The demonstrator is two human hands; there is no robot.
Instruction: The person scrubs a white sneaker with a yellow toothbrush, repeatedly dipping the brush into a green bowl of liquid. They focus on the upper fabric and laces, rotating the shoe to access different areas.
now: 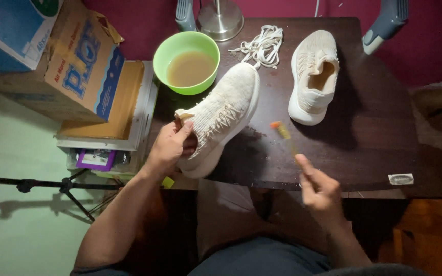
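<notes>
Cardboard boxes (72, 61) pile up far left, with a green bowl (186, 61) of murky liquid just right of them. Left hand (169, 145) is clamped on the near cream sneaker (222, 115). Loose laces (261, 46) and a second sneaker (313, 76) lie farther right. Right hand (319, 189) pinches a blurry toothbrush (283, 132), bristles hard to make out.

Left hand (169, 145) holds a cream sneaker (223, 115) by its heel; right hand (319, 188) holds a small brush (282, 132).

Bare forearms, no sleeves; dark grey shorts
</notes>
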